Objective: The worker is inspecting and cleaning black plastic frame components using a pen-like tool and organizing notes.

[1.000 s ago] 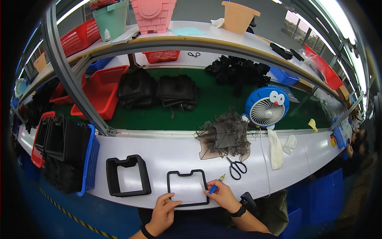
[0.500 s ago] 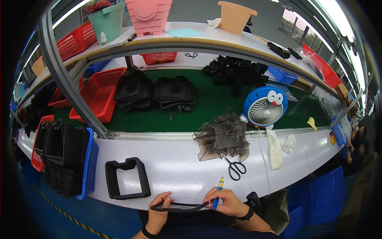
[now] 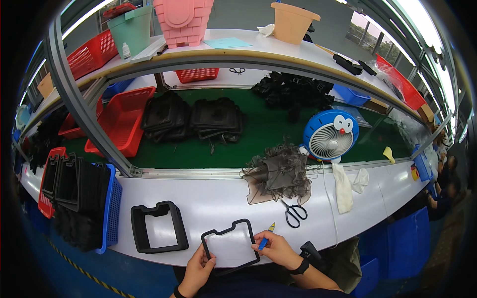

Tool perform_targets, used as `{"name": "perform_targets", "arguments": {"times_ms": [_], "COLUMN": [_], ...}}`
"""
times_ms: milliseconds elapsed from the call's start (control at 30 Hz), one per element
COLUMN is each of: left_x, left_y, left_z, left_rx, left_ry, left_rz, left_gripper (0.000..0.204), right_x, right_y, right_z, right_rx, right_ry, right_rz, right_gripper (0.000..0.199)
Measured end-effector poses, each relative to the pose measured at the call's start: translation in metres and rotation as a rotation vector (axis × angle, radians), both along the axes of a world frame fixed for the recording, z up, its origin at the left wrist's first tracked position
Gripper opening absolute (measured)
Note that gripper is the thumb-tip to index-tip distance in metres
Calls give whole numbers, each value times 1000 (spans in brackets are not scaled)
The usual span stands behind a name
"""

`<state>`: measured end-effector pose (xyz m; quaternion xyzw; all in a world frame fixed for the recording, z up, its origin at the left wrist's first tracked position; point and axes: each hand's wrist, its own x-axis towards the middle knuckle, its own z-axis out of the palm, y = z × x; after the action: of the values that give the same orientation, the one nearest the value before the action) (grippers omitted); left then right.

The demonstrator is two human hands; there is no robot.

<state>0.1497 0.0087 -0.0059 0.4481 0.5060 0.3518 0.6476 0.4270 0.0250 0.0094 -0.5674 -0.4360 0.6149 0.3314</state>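
My left hand (image 3: 199, 265) grips the left side of a thin black frame (image 3: 232, 228) with a notched top edge, tilted up at the table's near edge. My right hand (image 3: 277, 250) holds a blue-and-yellow pen-like tool (image 3: 263, 243), its yellow end pointing up and away. Its fingers also meet the frame's right side. To the left, a thicker black frame (image 3: 183, 233), seemingly a stack, rests on the table. Beyond my right hand lie black-handled scissors (image 3: 296, 216) and a heap of dark sheer mesh pieces (image 3: 283, 171).
A blue basket (image 3: 115, 208) with black frames stands at the left. Behind are a red bin (image 3: 119, 121), stacked dark frames (image 3: 216, 116) and a blue fan (image 3: 330, 134) on a green surface. White gloves (image 3: 344, 191) lie by the fan's cord. A raised shelf (image 3: 238, 49) spans the back.
The thin frame has been tipped up from nearly edge-on, so its opening now faces me. My right hand and the pen-like tool have shifted slightly left, and the tool leans lower.
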Motion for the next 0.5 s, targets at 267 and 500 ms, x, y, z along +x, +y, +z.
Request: {"name": "perform_targets", "arguments": {"times_ms": [267,500], "left_x": [-6,-18], "left_y": [-4,3], "left_z": [25,64], "left_rx": [87,628], "left_ry": [-60,182], "left_rz": [69,135], "left_gripper": [56,26], "right_x": [1,-2], "right_y": [10,15], "right_z": [24,30], "right_rx": [84,678], "right_ry": [79,90], "right_rz": [-30,24], "right_gripper": [24,24]}}
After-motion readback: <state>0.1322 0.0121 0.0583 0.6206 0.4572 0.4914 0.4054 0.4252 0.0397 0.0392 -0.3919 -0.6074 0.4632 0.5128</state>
